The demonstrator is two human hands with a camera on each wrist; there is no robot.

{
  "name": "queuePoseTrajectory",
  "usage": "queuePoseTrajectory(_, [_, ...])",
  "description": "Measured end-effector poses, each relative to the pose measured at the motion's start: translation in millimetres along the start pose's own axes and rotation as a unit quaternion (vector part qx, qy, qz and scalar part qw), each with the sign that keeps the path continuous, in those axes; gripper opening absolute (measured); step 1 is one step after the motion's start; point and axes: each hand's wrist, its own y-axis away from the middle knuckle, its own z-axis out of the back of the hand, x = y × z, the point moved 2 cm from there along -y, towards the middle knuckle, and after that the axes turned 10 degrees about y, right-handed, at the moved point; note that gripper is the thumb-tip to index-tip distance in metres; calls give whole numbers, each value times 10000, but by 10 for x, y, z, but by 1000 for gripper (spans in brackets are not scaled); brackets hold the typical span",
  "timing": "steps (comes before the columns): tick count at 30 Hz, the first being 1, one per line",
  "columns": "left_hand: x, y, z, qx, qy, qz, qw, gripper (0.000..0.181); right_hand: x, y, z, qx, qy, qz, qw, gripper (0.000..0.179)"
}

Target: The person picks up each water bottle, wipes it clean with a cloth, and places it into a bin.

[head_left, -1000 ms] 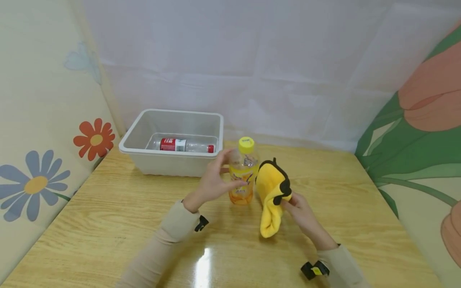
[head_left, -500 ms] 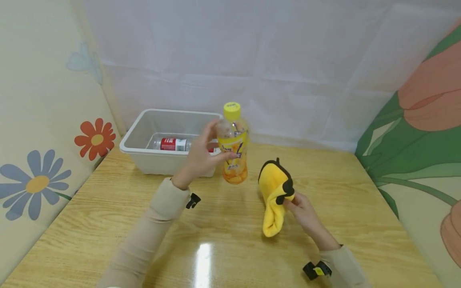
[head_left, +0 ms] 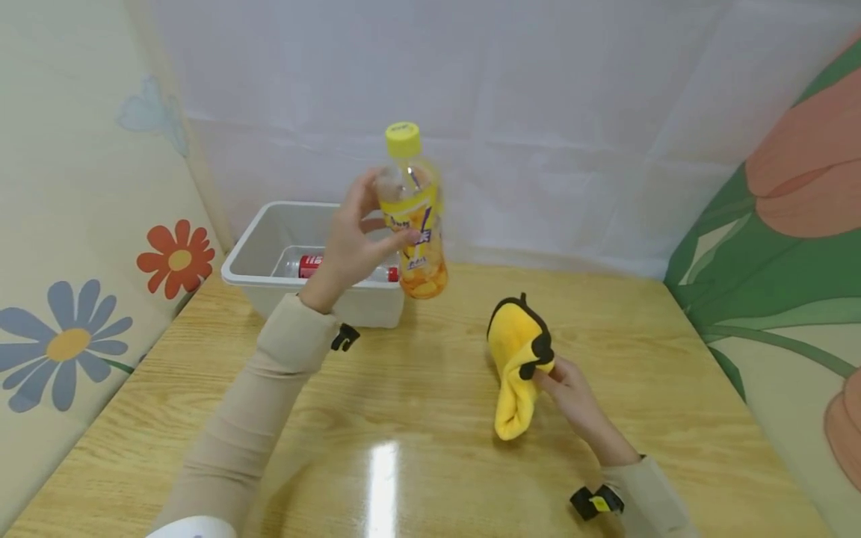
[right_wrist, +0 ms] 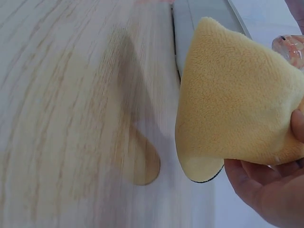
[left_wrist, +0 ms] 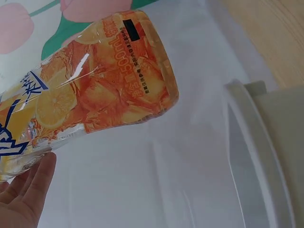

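Note:
My left hand (head_left: 350, 239) grips a clear plastic drink bottle (head_left: 412, 224) with a yellow cap and a yellow-orange label. The bottle is nearly upright, lifted off the table beside the right end of the grey bin. In the left wrist view the bottle's (left_wrist: 109, 80) orange lower label faces the camera, and the fingers (left_wrist: 40, 185) lie along its side. With my right hand (head_left: 572, 392) I pinch a folded yellow cloth (head_left: 514, 344) with dark trim over the table. The cloth (right_wrist: 232, 99) hides part of the fingers in the right wrist view.
A grey plastic bin (head_left: 269, 288) stands at the back left of the wooden table (head_left: 437, 463). Inside it lies a clear bottle with a red label (head_left: 309, 266), partly covered by my left hand. A white sheet (head_left: 538, 112) hangs behind the table.
My left hand has raised the drink bottle from the table and carried it up and leftward toward the bin. My right hand and the cloth have shifted only slightly rightward.

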Motion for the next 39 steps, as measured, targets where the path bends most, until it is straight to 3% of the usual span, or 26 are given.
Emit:
queuePoseTrajectory(5, [-26,-111,112,-222,-145,27,9996,71,-5,3,20,16,51,-84,10000,23])
queuePoseTrajectory(13, [47,-276,411,-467,-483,1135,9913,69,-12,32,18,-11,30,-258,9997,23])
queuePoseTrajectory(21, [200,-322,703,-472,-1157,1587,9794,71,-11,41,27,0,31,-246,9997,23])
queuePoseTrajectory(29, [355,-271,1059,-99,-1930,2261,9547,76,-30,60,25,-116,113,-313,9994,23])
queuePoseTrajectory(33, [409,-244,1175,211,-2207,2458,9436,79,-47,75,19,-157,123,-316,9993,22])
queuePoseTrajectory(39, [438,-272,1286,755,-2466,2992,9187,81,-42,69,28,-160,159,-307,9993,24])
